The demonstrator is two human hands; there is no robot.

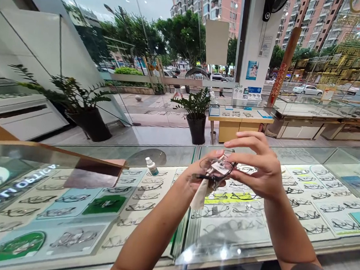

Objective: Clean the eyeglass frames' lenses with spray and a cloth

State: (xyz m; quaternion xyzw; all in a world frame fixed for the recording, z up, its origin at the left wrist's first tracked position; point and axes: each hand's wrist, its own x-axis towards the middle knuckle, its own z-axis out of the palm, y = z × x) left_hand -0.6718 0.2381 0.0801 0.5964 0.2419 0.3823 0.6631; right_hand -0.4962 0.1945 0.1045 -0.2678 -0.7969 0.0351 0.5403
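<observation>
Above the glass display case (pixel 146 249), my left hand (pixel 200 170) is wrapped round a pair of eyeglasses (pixel 220 171) with dark temples. A small white tag shows at the lenses. Beneath the same hand hangs a pale cloth (pixel 199 194). My right hand (pixel 257 164) is at the right side of the glasses, with thumb and a finger pressed at the frame and the other fingers stretched to the left. A white bottle (pixel 151 166) with a bluish lower part stands on the glass top, left of my hands.
Rows of eyeglasses (pixel 310 216) lie inside the case. A brown-edged panel (pixel 96 174) is at the left. Farther off are potted plants (pixel 196 126), a small display table (pixel 240 119), glass windows and a wall fan (pixel 273 4).
</observation>
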